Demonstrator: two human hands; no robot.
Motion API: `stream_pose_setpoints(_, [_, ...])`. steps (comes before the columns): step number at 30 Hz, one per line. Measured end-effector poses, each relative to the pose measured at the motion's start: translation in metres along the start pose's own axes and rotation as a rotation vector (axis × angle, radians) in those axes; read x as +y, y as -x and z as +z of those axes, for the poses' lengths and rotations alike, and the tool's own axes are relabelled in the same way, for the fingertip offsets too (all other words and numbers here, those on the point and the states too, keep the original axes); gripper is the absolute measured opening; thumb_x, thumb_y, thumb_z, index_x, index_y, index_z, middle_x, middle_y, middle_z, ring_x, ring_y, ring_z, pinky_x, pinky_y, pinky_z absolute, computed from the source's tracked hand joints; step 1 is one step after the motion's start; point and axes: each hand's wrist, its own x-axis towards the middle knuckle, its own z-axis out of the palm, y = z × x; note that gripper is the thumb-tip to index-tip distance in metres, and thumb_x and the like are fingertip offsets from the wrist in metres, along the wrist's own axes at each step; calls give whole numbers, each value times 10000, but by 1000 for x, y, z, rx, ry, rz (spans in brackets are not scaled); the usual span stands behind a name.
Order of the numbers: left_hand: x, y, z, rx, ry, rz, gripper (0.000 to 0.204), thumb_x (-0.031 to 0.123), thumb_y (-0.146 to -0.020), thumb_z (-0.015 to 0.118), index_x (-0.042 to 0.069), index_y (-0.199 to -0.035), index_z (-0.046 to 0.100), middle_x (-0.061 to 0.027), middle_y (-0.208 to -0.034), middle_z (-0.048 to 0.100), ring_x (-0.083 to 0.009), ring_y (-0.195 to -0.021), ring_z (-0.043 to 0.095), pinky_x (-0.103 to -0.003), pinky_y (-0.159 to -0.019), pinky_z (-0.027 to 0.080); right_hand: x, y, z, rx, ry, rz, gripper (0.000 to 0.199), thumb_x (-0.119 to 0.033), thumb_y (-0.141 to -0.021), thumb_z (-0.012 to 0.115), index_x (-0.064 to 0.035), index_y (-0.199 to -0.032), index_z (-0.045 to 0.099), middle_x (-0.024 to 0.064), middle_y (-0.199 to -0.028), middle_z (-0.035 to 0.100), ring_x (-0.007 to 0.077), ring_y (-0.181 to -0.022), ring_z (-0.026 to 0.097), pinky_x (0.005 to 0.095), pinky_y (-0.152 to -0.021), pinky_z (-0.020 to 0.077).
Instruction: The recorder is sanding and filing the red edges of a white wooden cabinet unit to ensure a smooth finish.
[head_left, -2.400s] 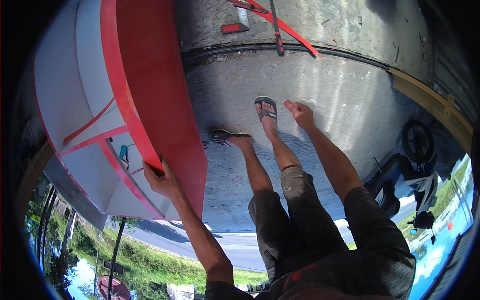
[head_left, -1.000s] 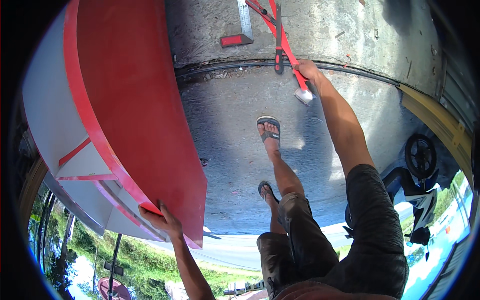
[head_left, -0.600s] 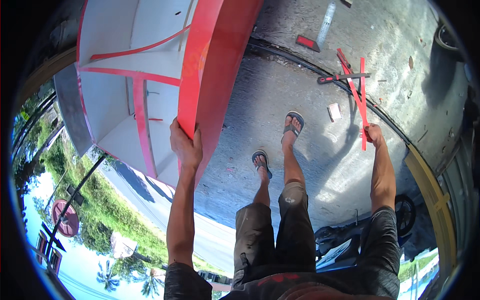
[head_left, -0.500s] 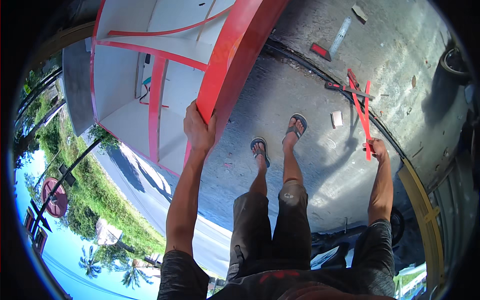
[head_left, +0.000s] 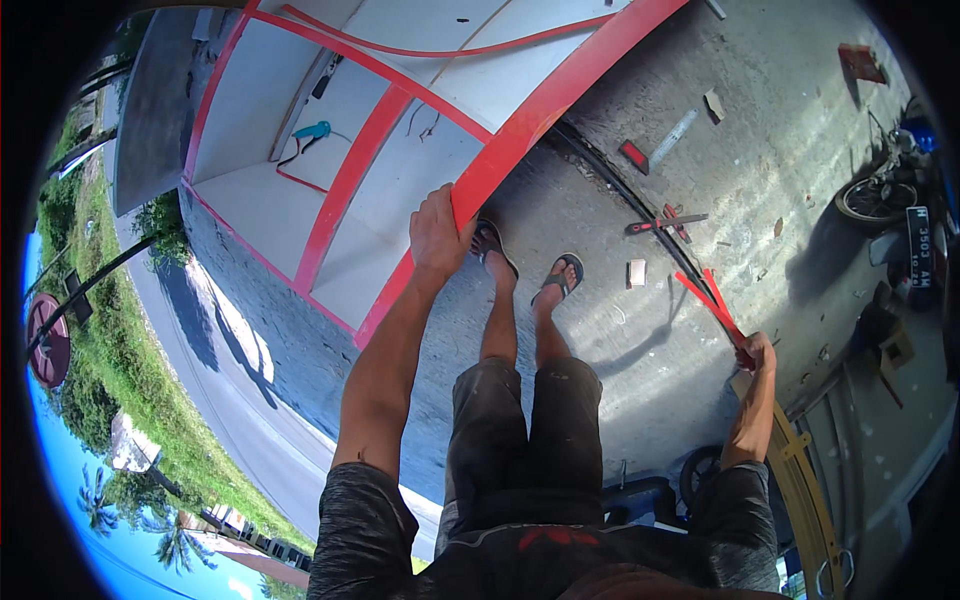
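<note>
- The left hand [head_left: 437, 232], at centre frame, is clamped around the red rim [head_left: 545, 105] of a large white boat hull [head_left: 330, 170] that fills the upper left of the frame. Fingers wrap over the edge; the arm is extended.
- The right hand [head_left: 759, 352], at right of centre, is closed around the end of a bundle of thin red strips [head_left: 712, 300], which run up and to the left from the fist.
- Risk, hull slip: the hull appears to be steadied by one hand only. If that grip loosens on the painted rim, the hull could swing or drop. Both feet in sandals [head_left: 530, 265] stand directly below the rim, with toes exposed.
- Risk, strip snag: the strips are long and flexible. Their free ends lie close to the dark raised edging [head_left: 620, 190] on the concrete floor [head_left: 620, 370] and could catch on it, jerking the right hand.
- Risk, tripping: a red-handled tool [head_left: 665, 222], a red block [head_left: 634, 156] and a small pale block [head_left: 637, 272] lie just right of the feet. A sideways step could land on one.
- Risk, loose contents: a teal tool [head_left: 313, 131] with cord rests inside the hull and may slide if the hull tilts.
- A parked motorcycle [head_left: 900, 215] stands at the far right, well apart from both hands.
</note>
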Motion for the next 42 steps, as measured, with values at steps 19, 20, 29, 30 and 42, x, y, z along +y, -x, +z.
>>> stream_pose_setpoints(19, [-13,16,-18,19,522,-277,621,306,-809,718,72,-1365,572,-136,-1292,592,-329,-1265,520,-472,-1072,378,-299,387,389,-41,394,-1390,266,-68,-1004,575,-62,-1257,661,145,-877,703,235,-740,687,357,-689,530])
stream_pose_setpoints(20, [-21,16,-15,226,587,-345,552,298,-810,719,77,-1308,631,-142,-1289,601,-333,-1276,515,-480,-1084,371,-322,392,399,-53,417,-1407,266,-68,-1004,575,-62,-1257,661,145,-877,703,235,-740,687,357,-689,530])
stream_pose_setpoints(29, [-27,146,-59,381,173,-885,389,177,-819,730,42,-1180,683,-151,-1302,594,-382,-1290,496,-539,-1088,374,-465,389,475,-182,1485,-1683,269,-119,-965,604,-139,-1203,729,175,-1004,729,366,-921,701,478,-807,544])
stream_pose_setpoints(30, [-27,145,-59,427,202,-855,369,149,-820,732,39,-1169,686,-154,-1298,592,-387,-1286,497,-535,-1078,391,-480,377,488,-254,1491,-1621,269,-143,-977,603,-141,-1213,731,171,-1027,734,370,-936,700,466,-836,545])
stream_pose_setpoints(42, [4,51,-74,985,1791,-1478,519,277,-973,657,39,-1416,529,-206,-1321,589,-343,-1264,554,-491,-1093,423,-505,381,478,-419,1529,-1074,258,-152,-1023,558,8,-1170,697,147,-866,717,251,-791,678,376,-777,527])
